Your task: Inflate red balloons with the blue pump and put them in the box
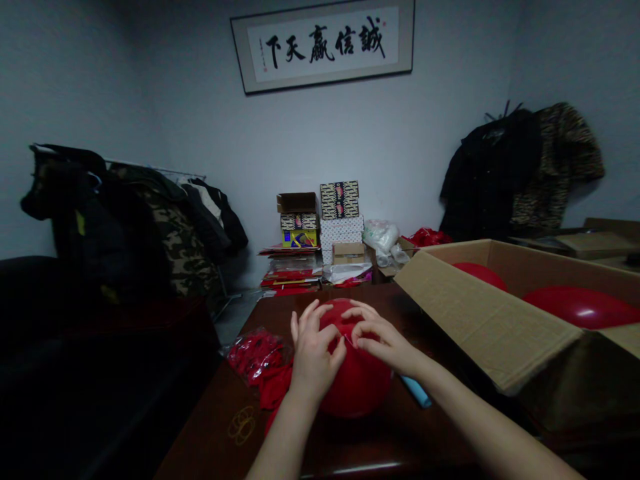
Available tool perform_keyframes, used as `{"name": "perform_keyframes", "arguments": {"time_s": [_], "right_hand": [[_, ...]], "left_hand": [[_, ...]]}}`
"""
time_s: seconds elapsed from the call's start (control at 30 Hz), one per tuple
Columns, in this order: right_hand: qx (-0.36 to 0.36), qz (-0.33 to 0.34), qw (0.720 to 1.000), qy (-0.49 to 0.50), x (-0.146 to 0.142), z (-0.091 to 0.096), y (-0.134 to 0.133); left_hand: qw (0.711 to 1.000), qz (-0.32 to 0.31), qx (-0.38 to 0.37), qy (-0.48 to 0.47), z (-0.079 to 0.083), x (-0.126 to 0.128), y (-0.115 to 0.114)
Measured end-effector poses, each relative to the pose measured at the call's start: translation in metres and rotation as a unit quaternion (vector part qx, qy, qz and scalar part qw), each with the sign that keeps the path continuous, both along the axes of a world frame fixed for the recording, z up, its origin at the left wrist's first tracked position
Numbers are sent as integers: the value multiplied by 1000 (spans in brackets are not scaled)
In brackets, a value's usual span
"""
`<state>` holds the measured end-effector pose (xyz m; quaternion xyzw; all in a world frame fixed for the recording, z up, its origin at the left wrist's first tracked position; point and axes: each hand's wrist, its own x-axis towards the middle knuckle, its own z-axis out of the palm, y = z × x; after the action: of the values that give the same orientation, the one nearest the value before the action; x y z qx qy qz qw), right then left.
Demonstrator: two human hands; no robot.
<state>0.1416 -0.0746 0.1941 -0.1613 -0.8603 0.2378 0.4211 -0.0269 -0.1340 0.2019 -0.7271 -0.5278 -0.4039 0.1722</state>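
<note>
A round, inflated red balloon (357,390) rests on the dark table in front of me, its neck side turned up. My left hand (315,347) pinches at the neck with thumb and forefinger, the other fingers spread over the balloon. From the other side, my right hand (379,335) pinches at the same spot with its fingertips. A thin pale strand shows between the two pinches; whether it is the balloon's lip or a rubber band I cannot tell. Left of the balloon lie several loose rubber bands (241,425) and a clear bag of red balloons (256,353).
An open cardboard box (465,313) at the right holds inflated red balloons (583,307). A light-blue cylinder (416,391) lies beside the balloon on the table (200,440). Stacked boxes (341,230) stand against the back wall. Coats hang left and right.
</note>
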Motion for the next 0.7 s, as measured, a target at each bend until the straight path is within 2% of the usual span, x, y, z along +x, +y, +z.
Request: {"name": "perform_keyframes", "arguments": {"time_s": [0.1,0.3,0.37,0.53,0.7], "right_hand": [[-27,37,999,3,1,-1,4],[-125,47,989,58,0,-8,9],[-135,58,987,59,-1,-11,10],[-92,83,992,17,1,-7,12],[-9,22,999,-35,6,2,11]], "left_hand": [[1000,-2,-3,3,-1,0,1],[1000,-9,0,14,-1,2,0],[1000,-8,3,19,0,3,-1],[1000,7,10,26,1,1,-2],[999,19,23,43,4,3,-5]]}}
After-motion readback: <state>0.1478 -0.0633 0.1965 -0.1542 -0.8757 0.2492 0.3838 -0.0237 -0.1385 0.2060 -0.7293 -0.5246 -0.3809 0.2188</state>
